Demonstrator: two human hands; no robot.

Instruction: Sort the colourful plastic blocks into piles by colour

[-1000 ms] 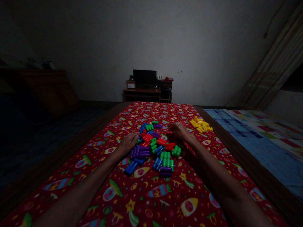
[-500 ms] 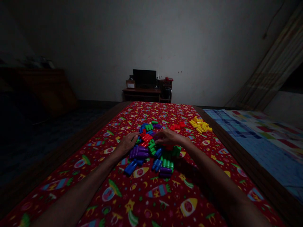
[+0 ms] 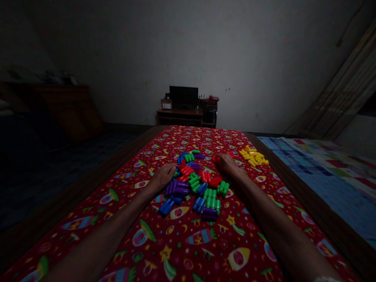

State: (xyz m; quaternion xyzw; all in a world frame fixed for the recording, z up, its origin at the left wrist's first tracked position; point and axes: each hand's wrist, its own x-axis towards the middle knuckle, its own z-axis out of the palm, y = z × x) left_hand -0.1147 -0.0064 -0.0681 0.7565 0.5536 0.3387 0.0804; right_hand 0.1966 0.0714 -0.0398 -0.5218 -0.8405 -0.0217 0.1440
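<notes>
Dim room; a red rocket-print cloth [image 3: 188, 243] covers the bench through the middle of the frame, with a heap of mixed plastic blocks [image 3: 196, 184] at its centre. Left hand [image 3: 161, 178] lies flat, fingers loosely spread against the heap's left edge. Right hand [image 3: 228, 164] rests at the heap's upper right, touching red blocks [image 3: 216, 159] (its grip is too dark to tell). Yellow blocks [image 3: 253, 156] lie just right of it.

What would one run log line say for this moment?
left hand: flat at left edge of mixed blocks | right hand: at red blocks beyond pile | yellow blocks: apart, far right | cloth: red, patterned
</notes>
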